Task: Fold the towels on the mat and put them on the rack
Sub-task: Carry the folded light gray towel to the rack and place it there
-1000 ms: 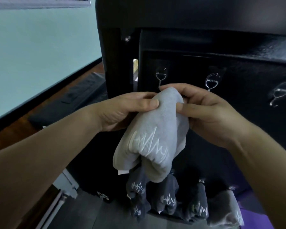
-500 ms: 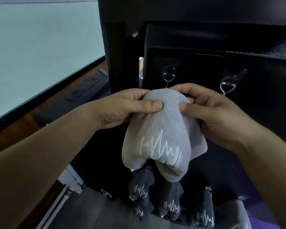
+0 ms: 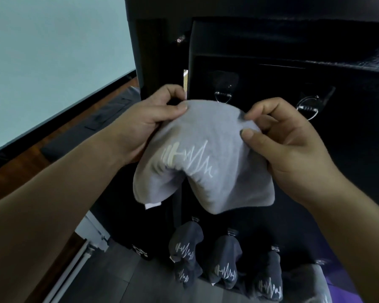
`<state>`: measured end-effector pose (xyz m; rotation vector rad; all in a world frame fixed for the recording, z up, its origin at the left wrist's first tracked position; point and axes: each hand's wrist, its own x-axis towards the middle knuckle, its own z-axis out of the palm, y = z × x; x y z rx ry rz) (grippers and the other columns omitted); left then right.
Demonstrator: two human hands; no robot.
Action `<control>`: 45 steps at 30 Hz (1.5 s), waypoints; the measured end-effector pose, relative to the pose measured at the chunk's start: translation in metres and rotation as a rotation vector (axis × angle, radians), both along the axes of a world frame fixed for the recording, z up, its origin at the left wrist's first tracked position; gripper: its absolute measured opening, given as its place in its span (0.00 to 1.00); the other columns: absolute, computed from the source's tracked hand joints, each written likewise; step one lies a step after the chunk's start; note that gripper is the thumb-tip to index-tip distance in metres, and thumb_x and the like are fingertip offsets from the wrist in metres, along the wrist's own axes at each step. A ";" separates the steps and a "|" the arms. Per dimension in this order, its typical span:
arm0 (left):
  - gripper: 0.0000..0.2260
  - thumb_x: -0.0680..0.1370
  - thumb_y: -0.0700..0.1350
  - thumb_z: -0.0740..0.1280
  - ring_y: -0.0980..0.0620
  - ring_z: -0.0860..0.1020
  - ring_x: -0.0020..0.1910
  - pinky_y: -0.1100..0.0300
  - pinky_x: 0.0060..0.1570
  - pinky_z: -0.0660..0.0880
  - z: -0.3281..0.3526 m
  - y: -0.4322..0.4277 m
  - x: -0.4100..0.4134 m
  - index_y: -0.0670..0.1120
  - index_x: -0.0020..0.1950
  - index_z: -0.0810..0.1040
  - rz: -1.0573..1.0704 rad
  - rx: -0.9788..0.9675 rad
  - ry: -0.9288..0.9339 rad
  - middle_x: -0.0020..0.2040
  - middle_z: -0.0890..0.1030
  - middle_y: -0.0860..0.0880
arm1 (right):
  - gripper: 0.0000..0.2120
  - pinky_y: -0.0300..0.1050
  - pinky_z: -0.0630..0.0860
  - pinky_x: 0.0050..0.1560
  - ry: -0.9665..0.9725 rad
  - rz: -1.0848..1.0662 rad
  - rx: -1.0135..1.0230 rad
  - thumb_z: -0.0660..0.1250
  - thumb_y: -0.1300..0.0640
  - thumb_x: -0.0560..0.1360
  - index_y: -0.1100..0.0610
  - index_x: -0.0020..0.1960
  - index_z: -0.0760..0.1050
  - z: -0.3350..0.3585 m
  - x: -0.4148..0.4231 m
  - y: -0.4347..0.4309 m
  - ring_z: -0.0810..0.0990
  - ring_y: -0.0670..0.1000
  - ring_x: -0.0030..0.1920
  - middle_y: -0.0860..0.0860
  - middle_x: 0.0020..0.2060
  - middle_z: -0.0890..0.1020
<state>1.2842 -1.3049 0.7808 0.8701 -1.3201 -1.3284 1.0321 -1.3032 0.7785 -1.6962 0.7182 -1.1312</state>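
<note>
Left hand (image 3: 149, 125) and right hand (image 3: 287, 145), fingers curled, each pinching the folded grey towel (image 3: 206, 162)

I count two hands of mine, left hand (image 3: 149, 125) and right hand (image 3: 293, 149), pinching one light grey towel (image 3: 206, 149). There is one black rack (image 3: 271, 40). Its upper row shows two ring hooks (image 3: 222, 97) (image 3: 309, 106). Below hang three dark grey towels (image 3: 185, 241) (image 3: 225, 259) (image 3: 269, 278) and one paler towel (image 3: 304, 283), under four small clips (image 3: 195, 219).
</note>
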 end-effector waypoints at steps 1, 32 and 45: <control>0.04 0.79 0.39 0.65 0.58 0.78 0.36 0.66 0.36 0.76 0.000 0.000 -0.002 0.47 0.51 0.72 0.023 -0.029 0.033 0.39 0.80 0.53 | 0.12 0.42 0.76 0.47 0.016 -0.050 -0.044 0.65 0.68 0.80 0.51 0.50 0.79 -0.001 0.003 0.001 0.81 0.50 0.44 0.50 0.42 0.83; 0.20 0.78 0.66 0.47 0.59 0.67 0.65 0.62 0.68 0.63 -0.030 0.034 -0.040 0.66 0.55 0.76 0.379 -0.325 -0.614 0.59 0.69 0.62 | 0.23 0.26 0.67 0.61 0.318 -0.299 -0.201 0.58 0.44 0.81 0.49 0.73 0.70 -0.027 0.020 0.018 0.72 0.38 0.65 0.41 0.63 0.73; 0.22 0.79 0.67 0.52 0.57 0.66 0.74 0.49 0.75 0.64 -0.037 0.024 -0.043 0.66 0.72 0.70 0.211 -0.195 -0.343 0.70 0.70 0.59 | 0.35 0.45 0.55 0.70 0.811 -0.455 -0.590 0.51 0.31 0.79 0.54 0.76 0.68 -0.030 0.019 0.025 0.58 0.49 0.72 0.49 0.77 0.58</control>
